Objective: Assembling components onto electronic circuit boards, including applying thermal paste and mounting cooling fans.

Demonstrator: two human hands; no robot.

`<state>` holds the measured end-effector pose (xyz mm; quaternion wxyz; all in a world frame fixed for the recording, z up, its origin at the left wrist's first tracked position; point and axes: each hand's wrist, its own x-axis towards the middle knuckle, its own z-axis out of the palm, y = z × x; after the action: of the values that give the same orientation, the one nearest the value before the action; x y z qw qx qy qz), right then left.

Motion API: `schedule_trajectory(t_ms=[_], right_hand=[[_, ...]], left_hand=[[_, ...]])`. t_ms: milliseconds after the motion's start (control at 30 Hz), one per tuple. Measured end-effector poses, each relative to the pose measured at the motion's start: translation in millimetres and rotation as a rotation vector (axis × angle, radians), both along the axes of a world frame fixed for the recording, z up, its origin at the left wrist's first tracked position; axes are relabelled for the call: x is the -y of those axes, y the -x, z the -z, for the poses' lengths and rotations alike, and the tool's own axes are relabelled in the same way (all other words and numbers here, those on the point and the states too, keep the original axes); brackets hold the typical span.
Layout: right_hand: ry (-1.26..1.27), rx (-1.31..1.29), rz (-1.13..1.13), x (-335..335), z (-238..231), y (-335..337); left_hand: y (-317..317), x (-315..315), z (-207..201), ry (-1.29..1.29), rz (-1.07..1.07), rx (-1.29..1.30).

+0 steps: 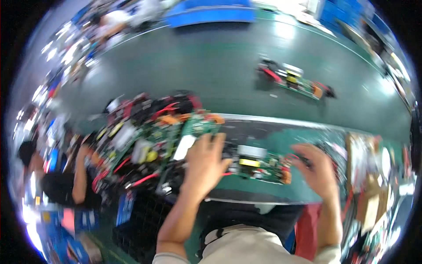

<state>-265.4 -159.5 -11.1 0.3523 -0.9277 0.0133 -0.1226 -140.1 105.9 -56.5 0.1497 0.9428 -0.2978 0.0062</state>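
Note:
A green circuit board (268,170) with a silver heat sink, a yellow-banded part and an orange part lies on the bench in front of me. My left hand (205,160) is over its left end, next to the pile, fingers spread and apparently holding nothing. At the board's right end, my right hand (317,170) is curved beside the red and black wires, thumb and fingers apart. Blur hides whether it touches them. To the left is a heap of similar circuit boards (149,141) with red and black wires and orange parts.
Another wired circuit board (301,86) lies on the wide green conveyor belt (198,66) beyond the bench. A blue bin (211,13) is at the far side. A co-worker's arm (80,176) reaches toward the heap from the left. Cardboard (371,198) and bagged items fill the right.

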Motion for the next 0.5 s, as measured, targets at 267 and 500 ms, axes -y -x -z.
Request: schedule_trajectory(t_ms=[267,500], right_hand=[[-0.304,-0.13,0.077,-2.1,23.6,23.4],[-0.397,-0.232,-0.018,-8.4,29.0,7.5]], left_hand=[[10.7,-0.3,3.8,0.092,0.067,-0.089],[-27.4,5.0,-35.1,0.017,0.084,-0.091]])
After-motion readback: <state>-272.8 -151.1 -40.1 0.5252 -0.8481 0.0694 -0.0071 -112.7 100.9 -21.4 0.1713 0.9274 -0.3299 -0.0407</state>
